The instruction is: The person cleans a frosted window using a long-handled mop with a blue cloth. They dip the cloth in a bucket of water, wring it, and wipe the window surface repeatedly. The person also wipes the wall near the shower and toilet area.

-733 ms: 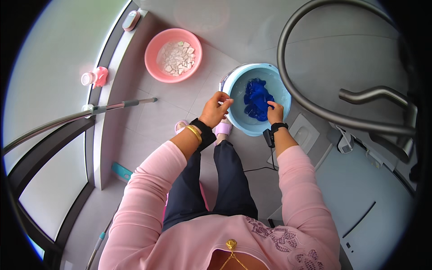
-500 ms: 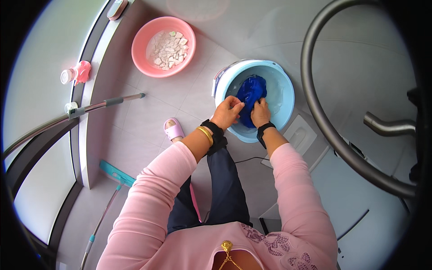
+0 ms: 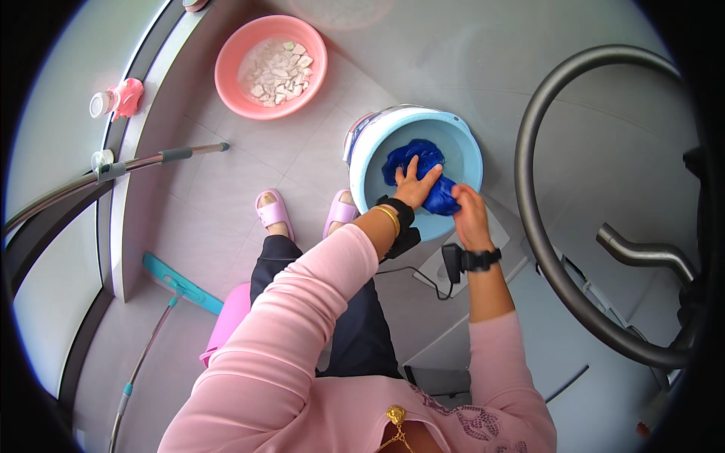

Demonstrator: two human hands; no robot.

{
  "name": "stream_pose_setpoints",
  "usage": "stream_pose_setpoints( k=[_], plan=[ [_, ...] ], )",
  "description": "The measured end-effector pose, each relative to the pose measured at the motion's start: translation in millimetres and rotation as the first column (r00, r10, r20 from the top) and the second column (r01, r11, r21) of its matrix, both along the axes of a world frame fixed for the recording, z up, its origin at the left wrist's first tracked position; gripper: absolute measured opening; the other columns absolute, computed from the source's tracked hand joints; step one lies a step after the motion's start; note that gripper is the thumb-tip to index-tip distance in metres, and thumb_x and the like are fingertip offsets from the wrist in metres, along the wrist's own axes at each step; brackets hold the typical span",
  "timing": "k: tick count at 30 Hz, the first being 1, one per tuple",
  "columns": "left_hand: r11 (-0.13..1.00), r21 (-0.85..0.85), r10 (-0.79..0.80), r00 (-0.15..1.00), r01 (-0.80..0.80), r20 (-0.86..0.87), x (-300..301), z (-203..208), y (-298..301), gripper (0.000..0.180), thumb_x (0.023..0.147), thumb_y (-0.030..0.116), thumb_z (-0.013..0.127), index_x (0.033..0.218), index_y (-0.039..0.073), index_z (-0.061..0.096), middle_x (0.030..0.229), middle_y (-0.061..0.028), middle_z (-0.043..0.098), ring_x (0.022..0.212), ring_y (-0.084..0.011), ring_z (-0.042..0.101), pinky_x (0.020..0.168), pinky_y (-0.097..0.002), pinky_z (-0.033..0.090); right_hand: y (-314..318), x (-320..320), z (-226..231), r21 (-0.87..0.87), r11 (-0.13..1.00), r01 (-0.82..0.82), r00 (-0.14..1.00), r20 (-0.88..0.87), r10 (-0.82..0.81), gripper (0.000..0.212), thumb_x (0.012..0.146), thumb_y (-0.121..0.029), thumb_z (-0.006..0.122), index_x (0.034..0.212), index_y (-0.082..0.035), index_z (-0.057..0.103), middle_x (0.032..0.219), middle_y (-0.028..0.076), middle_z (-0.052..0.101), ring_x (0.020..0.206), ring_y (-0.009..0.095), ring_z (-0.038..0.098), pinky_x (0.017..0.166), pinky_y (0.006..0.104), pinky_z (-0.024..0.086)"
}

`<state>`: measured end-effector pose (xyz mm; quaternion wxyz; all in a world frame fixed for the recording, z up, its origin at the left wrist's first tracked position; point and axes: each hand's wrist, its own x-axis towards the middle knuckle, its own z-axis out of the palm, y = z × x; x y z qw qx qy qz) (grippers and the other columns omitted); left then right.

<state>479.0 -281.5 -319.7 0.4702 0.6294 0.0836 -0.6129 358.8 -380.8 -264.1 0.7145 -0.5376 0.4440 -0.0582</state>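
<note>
A light blue plastic basin stands on the grey tiled floor in front of my feet. A bright blue cloth lies bunched inside it. My left hand presses down on the cloth with fingers spread. My right hand grips the cloth's near end at the basin's rim. I wear pink sleeves, a gold bangle and a black strap on the left wrist, and a black band on the right wrist.
A pink basin with pale soaked pieces sits at the upper left. A metal pole and a pink-capped bottle are on the left ledge. A teal mop lies lower left. A large dark curved tube arcs on the right.
The view has shifted so the blue basin sits closer to the middle. Both hands have gone from the rim down into the basin and now hold the blue cloth.
</note>
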Motion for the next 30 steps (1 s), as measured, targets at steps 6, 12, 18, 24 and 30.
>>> stream_pose_setpoints(
  k=[6,12,18,24,30],
  plan=[
    [0.879,-0.236,0.246,0.816,-0.415,-0.523,15,2,-15,0.063,0.086,0.019,0.053,0.146,0.018,0.035,0.129,-0.0175,0.052,0.111,-0.0288,0.057,0.083,-0.0404,0.054,-2,30,61,-0.021,0.992,0.126,0.991,0.052,-0.125,0.033,0.094,-0.021,0.042,0.121,-0.005,0.052,0.104,0.005,0.057,0.097,0.015,0.055,0.089,0.0281,0.044],
    [0.823,-0.078,0.439,0.718,-0.562,-0.539,14,21,-14,0.047,0.094,0.04,0.055,0.13,0.01,0.046,0.115,-0.015,0.057,0.102,-0.0236,0.058,0.088,-0.0397,0.05,19,44,5,-0.658,0.615,-0.435,0.9,-0.334,0.28,0.041,0.095,-0.029,0.057,0.124,-0.003,0.046,0.119,0.016,0.057,0.108,0.029,0.056,0.093,0.0367,0.044],
    [0.88,-0.113,0.41,0.857,-0.462,-0.311,17,4,-9,0.053,0.092,0.046,0.059,0.125,0.007,0.047,0.109,-0.0133,0.057,0.096,-0.0225,0.058,0.086,-0.0364,0.049,-3,44,-49,-0.642,0.563,-0.521,0.844,-0.486,0.227,0.026,0.099,-0.026,0.048,0.115,-0.005,0.052,0.09,0.023,0.064,0.086,0.043,0.062,0.073,0.0438,0.05],
    [0.993,-0.1,0.082,0.952,-0.055,0.295,8,-13,9,0.051,0.083,0.029,0.069,0.127,0.009,0.051,0.134,-0.0235,0.043,0.113,-0.0331,0.052,0.096,-0.0383,0.044,-19,41,-95,-0.664,0.592,-0.457,0.856,-0.51,0.088,0.028,0.098,-0.023,0.05,0.119,-0.005,0.053,0.111,0.023,0.06,0.103,0.04,0.056,0.088,0.0438,0.045],
    [0.977,0.054,-0.213,0.919,0.208,0.331,3,-26,35,0.044,0.083,0.024,0.068,0.125,0.013,0.057,0.144,-0.0247,0.025,0.115,-0.0334,0.048,0.098,-0.0402,0.043,7,22,-117,-0.491,0.162,-0.856,0.516,-0.793,0.324,0.042,0.08,-0.015,0.069,0.12,-0.01,0.055,0.115,0.017,0.052,0.105,0.041,0.053,0.088,0.0456,0.046]
  ],
)
